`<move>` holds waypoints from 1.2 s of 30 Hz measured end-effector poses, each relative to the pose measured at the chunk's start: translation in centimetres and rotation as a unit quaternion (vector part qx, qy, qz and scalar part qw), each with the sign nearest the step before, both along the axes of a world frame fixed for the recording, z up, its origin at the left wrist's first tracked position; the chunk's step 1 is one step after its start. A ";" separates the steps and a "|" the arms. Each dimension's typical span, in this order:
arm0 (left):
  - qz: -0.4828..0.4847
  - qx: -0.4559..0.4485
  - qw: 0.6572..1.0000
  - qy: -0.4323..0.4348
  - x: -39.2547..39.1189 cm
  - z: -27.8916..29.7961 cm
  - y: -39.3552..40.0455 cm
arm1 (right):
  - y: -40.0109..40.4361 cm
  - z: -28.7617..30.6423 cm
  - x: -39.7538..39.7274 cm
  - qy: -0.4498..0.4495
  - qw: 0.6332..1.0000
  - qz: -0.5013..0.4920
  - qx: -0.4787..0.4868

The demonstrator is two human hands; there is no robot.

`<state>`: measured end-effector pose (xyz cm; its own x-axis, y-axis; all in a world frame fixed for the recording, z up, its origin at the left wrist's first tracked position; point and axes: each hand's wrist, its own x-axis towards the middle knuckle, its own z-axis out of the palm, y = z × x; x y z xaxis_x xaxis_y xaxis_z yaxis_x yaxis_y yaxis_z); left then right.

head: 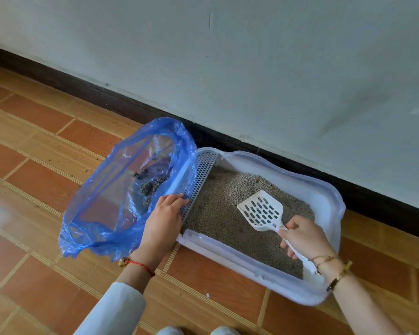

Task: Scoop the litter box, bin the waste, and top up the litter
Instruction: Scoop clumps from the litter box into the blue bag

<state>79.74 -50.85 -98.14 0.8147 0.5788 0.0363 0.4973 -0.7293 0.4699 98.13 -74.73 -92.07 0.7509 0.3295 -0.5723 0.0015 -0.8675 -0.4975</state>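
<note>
The litter box (324, 197), a pale, translucent plastic tray with rounded, wavy rims, is sitting on the floor (46, 165) close against the dark skirting board (131, 107). Its long axis is running from the upper left down to the lower right, roughly along the wall (252, 56). Grey, grainy litter (228, 228) is filling its bed, and a white perforated grille (200, 180) is slanting across its left end.

The right hand (302, 235) is gripping the handle of the scoop (261, 210), fingers curled round it. The scoop is white, hard plastic, with a flat blade pierced by oval slots; its blade is pointing up and to the left, handle trailing down to the right, hovering over the litter near the middle of the box.

The left hand (163, 221) is resting at the left end of the box, its fingers bent over the edge of the blue bag (121, 189) and pinning it there. The bag is thin, crinkled, see-through film, its mouth standing wide open just beside the box, with dark grey clumps (150, 184) lying inside.

The floor is glossy terracotta tile with wood-toned strips, speckled with scattered grains near the bag.
</note>
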 end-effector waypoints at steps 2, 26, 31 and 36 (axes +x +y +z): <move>0.004 0.002 1.000 0.003 0.1 0.0 -0.1 | -1.2 0.3 0.2 -0.002 1.000 0.000 -0.022; -0.016 0.013 1.000 0.013 -0.2 -0.3 0.0 | 3.7 -6.4 0.8 0.019 0.988 -0.076 0.131; -0.014 0.009 1.000 0.016 -0.1 -0.1 -0.1 | 2.6 -5.4 0.6 0.046 0.974 -0.077 0.210; -0.015 0.013 1.000 0.015 -0.1 -0.2 0.0 | 1.1 -3.1 0.3 0.103 0.955 -0.076 0.266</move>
